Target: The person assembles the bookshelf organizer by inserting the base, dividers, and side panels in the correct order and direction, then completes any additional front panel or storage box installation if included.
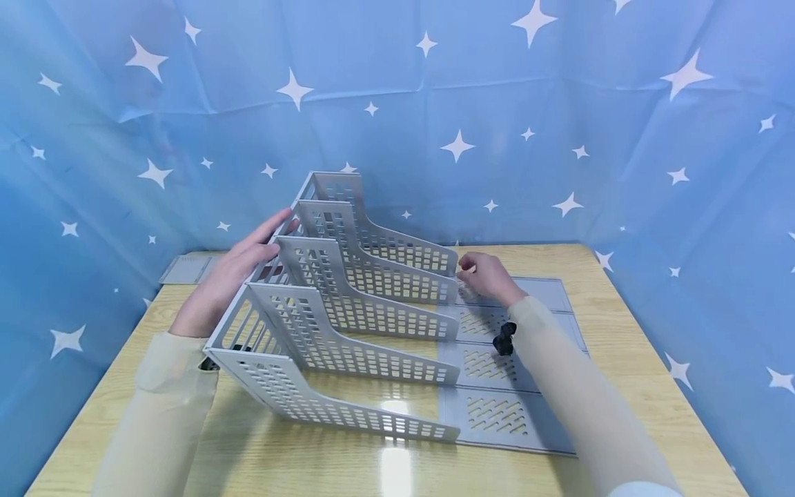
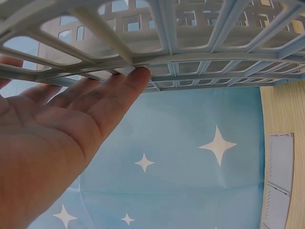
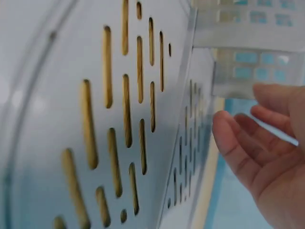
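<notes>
A grey plastic desk file organizer [image 1: 366, 301] with several perforated upright dividers stands on the table, its tall slatted back to the left. My left hand [image 1: 239, 269] rests against that back. In the left wrist view, the straight fingers [image 2: 119, 98] lie along the slats [image 2: 200, 52]. My right hand [image 1: 487, 276] is by the low front end of the farthest divider. In the right wrist view its thumb and loosely bent fingers [image 3: 238, 143] stand apart, with nothing seen between them. Slotted flat panels [image 1: 491, 407] extend rightward from the dividers.
The wooden table [image 1: 633, 386] carries everything. A separate flat grey piece [image 1: 186, 269] lies at its back left corner. Blue cloth [image 1: 397, 110] with white stars hangs behind and at both sides.
</notes>
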The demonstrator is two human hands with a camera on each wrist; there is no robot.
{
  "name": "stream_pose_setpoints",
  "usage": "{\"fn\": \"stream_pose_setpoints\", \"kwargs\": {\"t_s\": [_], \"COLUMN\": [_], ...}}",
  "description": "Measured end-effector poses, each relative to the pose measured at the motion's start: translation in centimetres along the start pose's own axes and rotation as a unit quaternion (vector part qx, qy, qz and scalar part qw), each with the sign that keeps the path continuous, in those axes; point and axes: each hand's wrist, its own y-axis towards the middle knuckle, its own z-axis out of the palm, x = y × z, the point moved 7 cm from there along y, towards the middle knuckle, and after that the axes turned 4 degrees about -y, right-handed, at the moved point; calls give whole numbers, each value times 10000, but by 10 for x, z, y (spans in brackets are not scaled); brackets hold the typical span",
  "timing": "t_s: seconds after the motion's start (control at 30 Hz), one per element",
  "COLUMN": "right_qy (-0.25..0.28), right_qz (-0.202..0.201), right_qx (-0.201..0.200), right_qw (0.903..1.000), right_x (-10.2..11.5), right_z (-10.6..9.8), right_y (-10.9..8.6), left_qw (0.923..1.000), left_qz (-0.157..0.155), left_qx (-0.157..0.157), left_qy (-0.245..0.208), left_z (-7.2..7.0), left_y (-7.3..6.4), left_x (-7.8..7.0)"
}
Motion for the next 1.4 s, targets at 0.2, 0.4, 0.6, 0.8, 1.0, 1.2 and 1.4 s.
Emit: {"fn": "stream_pose_setpoints", "kwargs": {"t_s": [0.2,0.4,0.6,0.8,1.0,1.2,1.4], "right_qy": [365,274,435,430,239,96,-7], "right_qz": [370,406,463,475,394,398,482], "right_qx": [95,-62,-242,-246,-326,-86,225], "right_qw": [9986,9988,9977,9976,9984,9991,9986], "right_x": [-13,-27,-30,-31,-32,-29,-46], "right_z": [13,23,19,17,19,22,-10], "right_y": [13,18,17,16,14,9,-16], "left_qw": [9996,9998,9993,9994,9993,9988,9996], "left_qz": [19,16,-21,-15,-5,-45,-2], "left_qx": [136,174,220,226,261,274,245], "left_qy": [-238,-50,-304,-265,-271,-394,-141], "left_z": [8,14,17,18,19,21,22], "left_y": [4,5,6,6,9,10,10], "left_x": [3,4,0,-2,-1,0,0]}}
